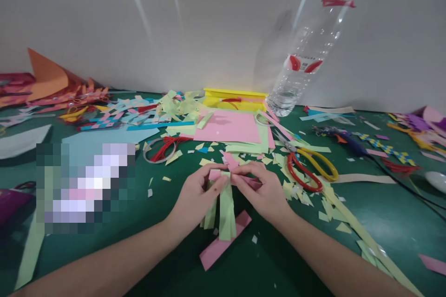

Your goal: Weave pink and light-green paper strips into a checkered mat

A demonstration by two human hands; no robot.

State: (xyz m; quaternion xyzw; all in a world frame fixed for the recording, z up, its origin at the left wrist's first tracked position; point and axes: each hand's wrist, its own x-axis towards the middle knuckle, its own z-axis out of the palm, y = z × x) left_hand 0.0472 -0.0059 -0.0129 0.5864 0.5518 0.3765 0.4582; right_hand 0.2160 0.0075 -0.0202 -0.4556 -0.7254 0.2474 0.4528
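Both my hands meet over the middle of the green table, on a small weave of paper strips. My left hand (200, 195) pinches the woven end, its thumb flat on a green strip. My right hand (263, 188) has thumb and forefinger closed on a pink strip (251, 181) that crosses the green ones. From the weave, pale green paper strips (227, 213) hang down toward me. Another pink strip (226, 241) lies slantwise below, partly behind the green ends. My fingers hide much of the weave itself.
Scissors (310, 167) with red and yellow handles lie right, among paper scraps. Behind are pink paper sheets (228, 126), a yellow tray (235, 95) and a tilted plastic bottle (306, 55) against the wall. A glue gun (348, 141) with its cord lies right, a tape ring (146, 153) left.
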